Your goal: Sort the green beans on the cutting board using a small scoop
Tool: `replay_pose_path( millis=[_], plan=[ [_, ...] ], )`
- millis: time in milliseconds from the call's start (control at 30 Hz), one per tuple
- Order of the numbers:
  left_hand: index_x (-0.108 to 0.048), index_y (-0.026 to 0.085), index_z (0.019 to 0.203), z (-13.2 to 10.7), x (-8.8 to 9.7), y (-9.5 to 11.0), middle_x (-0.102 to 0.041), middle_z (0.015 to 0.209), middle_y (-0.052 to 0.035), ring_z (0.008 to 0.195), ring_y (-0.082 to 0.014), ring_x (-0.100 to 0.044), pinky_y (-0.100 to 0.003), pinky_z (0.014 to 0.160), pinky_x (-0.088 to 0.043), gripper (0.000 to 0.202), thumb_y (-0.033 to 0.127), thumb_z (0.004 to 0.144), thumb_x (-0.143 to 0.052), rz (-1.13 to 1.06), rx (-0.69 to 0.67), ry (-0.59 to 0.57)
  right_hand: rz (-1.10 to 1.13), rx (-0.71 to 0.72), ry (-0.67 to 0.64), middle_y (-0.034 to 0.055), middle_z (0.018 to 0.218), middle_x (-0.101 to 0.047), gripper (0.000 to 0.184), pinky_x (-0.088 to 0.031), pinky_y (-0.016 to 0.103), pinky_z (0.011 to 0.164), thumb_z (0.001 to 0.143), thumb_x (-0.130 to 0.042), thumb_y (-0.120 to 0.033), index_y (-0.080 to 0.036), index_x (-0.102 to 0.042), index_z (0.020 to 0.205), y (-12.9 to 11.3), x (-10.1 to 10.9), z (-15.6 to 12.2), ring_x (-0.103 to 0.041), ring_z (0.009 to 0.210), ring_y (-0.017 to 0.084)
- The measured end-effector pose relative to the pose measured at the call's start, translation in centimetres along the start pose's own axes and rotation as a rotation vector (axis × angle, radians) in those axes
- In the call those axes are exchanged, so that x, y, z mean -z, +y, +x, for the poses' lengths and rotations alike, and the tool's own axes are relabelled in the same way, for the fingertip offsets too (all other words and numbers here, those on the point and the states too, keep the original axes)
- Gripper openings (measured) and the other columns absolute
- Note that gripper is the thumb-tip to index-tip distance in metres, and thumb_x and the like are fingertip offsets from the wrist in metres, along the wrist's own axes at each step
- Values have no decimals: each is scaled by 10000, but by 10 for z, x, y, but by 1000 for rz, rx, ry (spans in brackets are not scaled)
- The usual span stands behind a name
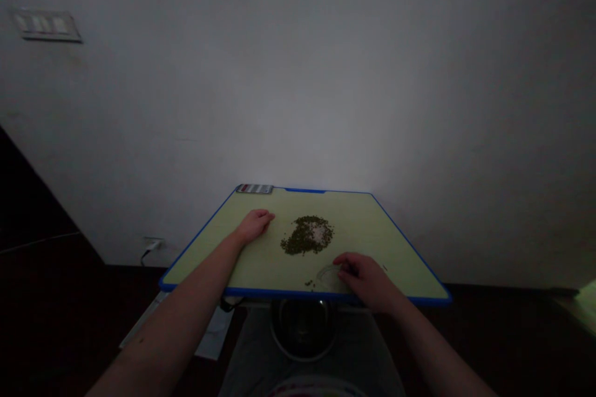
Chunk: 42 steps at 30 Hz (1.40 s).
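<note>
A loose heap of small green-brown pieces, like beans or seeds (298, 239), is spread over the middle of the pale yellow tabletop, with a patch of whitish grains (319, 233) at its right side. My left hand (256, 225) rests on the tabletop left of the heap, its fingers curled in and nothing showing in them. Right of the heap and nearer to me, my right hand (361, 274) pinches the edge of a clear, round, shallow dish or lid (326, 274). A few stray pieces (309, 283) lie left of it, close to the front edge.
The table (395, 248) has a blue rim and stands against a grey wall. A phone (254, 188) lies at its far left corner. Below the front edge, a dark round bowl (303, 329) sits at my lap. A plug (153, 245) is in the wall at left.
</note>
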<state>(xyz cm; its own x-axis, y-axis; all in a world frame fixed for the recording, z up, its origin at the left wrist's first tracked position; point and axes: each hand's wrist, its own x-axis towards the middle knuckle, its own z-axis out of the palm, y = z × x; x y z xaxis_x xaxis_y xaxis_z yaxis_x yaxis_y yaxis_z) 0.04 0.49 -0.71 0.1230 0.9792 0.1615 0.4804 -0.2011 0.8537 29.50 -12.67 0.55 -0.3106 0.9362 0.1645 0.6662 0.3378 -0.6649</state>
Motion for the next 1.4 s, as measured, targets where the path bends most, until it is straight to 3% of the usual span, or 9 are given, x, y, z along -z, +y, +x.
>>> replay_pose_path(
  millis=[333,567,1400],
  plan=[
    [-431,168,471,1,0,-3,-384,372,45,369,-80,-336,-234,424,-272,374,474,685,-445,6,-8,5,37,46,-84,-6,667,-569,225,-371,221,557,708,-471,-186,-177,-576,907,2,-6,3,-504,610,114],
    [-426,169,479,1,0,0,-380,373,47,366,-78,-332,-232,415,-259,370,474,686,-447,0,1,-9,45,52,-70,8,722,-595,230,-385,235,597,708,-479,-188,-184,-582,914,3,-5,1,-524,655,126],
    [-439,169,494,6,-1,-12,-392,382,47,368,-82,-331,-237,417,-261,376,495,681,-439,-24,-6,-22,47,76,-166,-14,660,-529,224,-340,204,532,713,-487,-201,-183,-587,913,1,-2,16,-470,597,99]
  ],
)
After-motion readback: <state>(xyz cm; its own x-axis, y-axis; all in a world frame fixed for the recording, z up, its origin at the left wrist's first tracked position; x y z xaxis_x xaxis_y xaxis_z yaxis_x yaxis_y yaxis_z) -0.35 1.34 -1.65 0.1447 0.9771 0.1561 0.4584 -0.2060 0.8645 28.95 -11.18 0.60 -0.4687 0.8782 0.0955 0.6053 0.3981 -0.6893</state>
